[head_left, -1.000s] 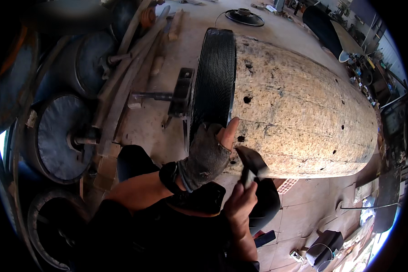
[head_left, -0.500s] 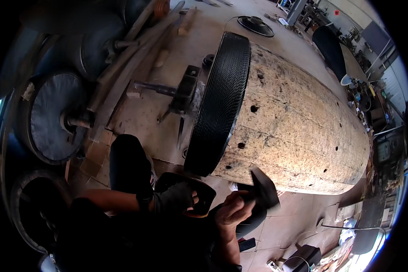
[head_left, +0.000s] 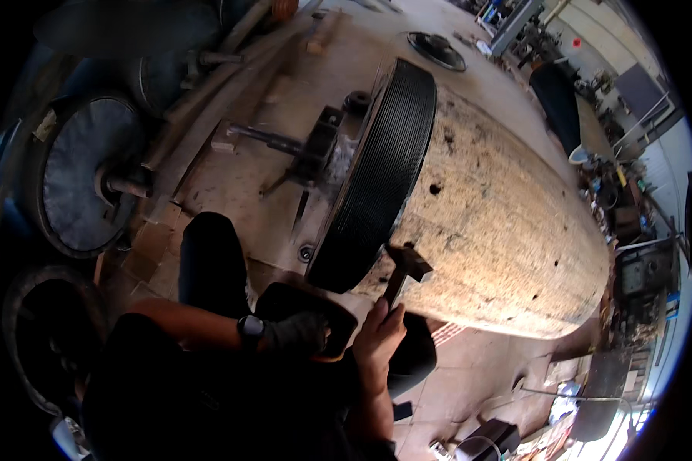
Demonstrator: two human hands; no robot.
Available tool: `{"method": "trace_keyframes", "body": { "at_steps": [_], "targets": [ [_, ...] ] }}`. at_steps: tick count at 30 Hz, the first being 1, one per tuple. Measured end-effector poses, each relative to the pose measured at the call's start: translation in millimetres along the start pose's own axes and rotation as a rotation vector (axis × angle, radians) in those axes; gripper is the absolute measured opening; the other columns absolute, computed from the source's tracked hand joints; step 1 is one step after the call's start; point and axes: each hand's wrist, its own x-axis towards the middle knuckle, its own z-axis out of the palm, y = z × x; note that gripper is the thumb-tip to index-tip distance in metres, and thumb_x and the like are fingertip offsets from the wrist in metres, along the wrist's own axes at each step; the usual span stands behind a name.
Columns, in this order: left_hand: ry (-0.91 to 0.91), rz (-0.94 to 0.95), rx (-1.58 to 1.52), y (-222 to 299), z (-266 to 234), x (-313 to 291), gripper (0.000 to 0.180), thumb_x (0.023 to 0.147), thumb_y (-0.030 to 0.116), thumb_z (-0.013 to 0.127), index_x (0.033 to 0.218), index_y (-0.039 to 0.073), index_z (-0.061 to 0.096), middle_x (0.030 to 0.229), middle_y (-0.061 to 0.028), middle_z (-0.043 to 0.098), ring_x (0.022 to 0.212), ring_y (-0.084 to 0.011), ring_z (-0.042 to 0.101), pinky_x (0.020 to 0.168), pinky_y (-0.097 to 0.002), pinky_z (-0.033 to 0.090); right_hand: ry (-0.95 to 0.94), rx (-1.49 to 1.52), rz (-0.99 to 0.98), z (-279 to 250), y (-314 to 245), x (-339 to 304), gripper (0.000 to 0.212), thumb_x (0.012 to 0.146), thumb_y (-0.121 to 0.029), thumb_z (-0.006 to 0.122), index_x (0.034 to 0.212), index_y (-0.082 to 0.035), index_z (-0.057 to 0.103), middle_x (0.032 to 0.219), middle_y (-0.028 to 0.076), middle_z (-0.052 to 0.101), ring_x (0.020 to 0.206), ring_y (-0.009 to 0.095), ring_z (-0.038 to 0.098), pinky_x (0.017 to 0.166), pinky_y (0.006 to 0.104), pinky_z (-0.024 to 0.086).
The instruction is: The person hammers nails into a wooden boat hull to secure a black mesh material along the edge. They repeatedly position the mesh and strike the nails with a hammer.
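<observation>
1. The drum [head_left: 507, 223] lies on its side ahead and to the right: a bulging, tan, grainy cylinder with dark streaks and small round holes.
2. Around its near-left end runs a black band [head_left: 380, 173], finely ridged in parallel lines.
3. The right hand [head_left: 378, 334] is bare, its fingers wrapped around the handle of a hammer [head_left: 407, 263]. The dark, blocky head overlaps the drum in view, near the band's lower end — whether they touch, I cannot tell.
4. The left hand [head_left: 296, 336] wears a dark fabric glove and is at an open, dark box [head_left: 351, 316] with a rounded rim. Its fingers look bent; what they hold, if anything, I cannot tell.
5. The band's inner edge meets the tan surface in a clean curve.
6. Pale floor [head_left: 354, 58] stretches beyond the band — and reddish tiles [head_left: 454, 376] give room right of the right forearm.
</observation>
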Motion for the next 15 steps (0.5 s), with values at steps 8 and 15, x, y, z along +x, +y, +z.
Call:
{"method": "trace_keyframes", "body": {
  "at_steps": [8,15],
  "targets": [
    [0.060,0.013,-0.048,-9.0,-4.5,-12.3,0.021,0.092,0.021,0.058,0.096,0.003,0.069,0.097,-0.0162,0.065,0.085,-0.0284,0.065,0.070,-0.0398,0.052,0.288,-0.009,-0.376,-21.7,-11.3,-10.2,0.018,0.095,-0.012,0.049,0.088,0.001,0.058,0.067,0.011,0.055,0.062,0.019,0.058,0.055,0.0323,0.050],
    [0.370,-0.062,-0.077,-10.8,-109.7,14.3,0.025,0.086,0.020,0.065,0.105,0.002,0.065,0.099,-0.0124,0.062,0.085,-0.0279,0.062,0.072,-0.0437,0.050,0.326,0.208,-0.286,-24.4,-29.0,-18.6,0.025,0.100,-0.020,0.050,0.086,0.000,0.050,0.071,0.008,0.053,0.057,0.016,0.052,0.051,0.0326,0.045]
  ]
}}
